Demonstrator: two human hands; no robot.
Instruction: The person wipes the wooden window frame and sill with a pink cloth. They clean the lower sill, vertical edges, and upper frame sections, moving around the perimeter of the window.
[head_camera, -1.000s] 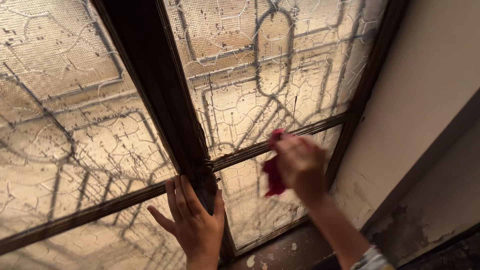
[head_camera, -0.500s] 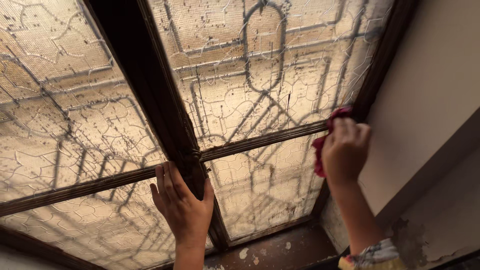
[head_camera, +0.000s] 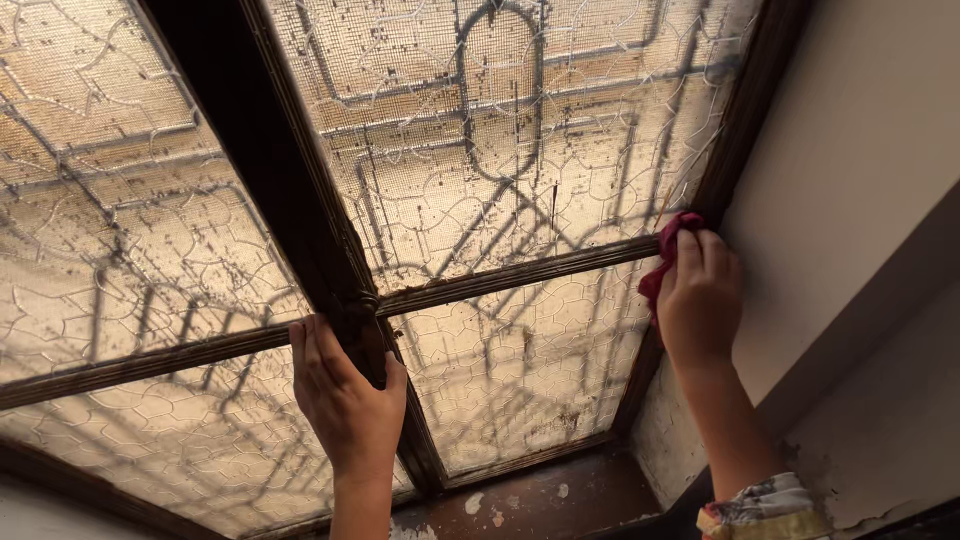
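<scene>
My right hand (head_camera: 700, 295) grips a red cloth (head_camera: 667, 255) and presses it against the right end of the dark wooden crossbar (head_camera: 510, 272), where it meets the window's right frame (head_camera: 735, 130). My left hand (head_camera: 343, 395) lies flat, fingers together, on the dark central upright (head_camera: 270, 180) just below the crossbar joint, holding nothing. Patterned frosted glass panes (head_camera: 500, 150) with dirt specks fill the frame, and a grille's shadow shows through them.
A pale plastered wall (head_camera: 860, 170) runs along the right, with peeling paint near its base (head_camera: 850, 480). The dark sill (head_camera: 530, 500) below the panes carries paint flecks. A printed sleeve (head_camera: 765, 505) covers my right forearm.
My right hand has swept the red cloth along the crossbar from its middle to the right-hand frame. My left hand has stayed on the upright. The view has tilted slightly.
</scene>
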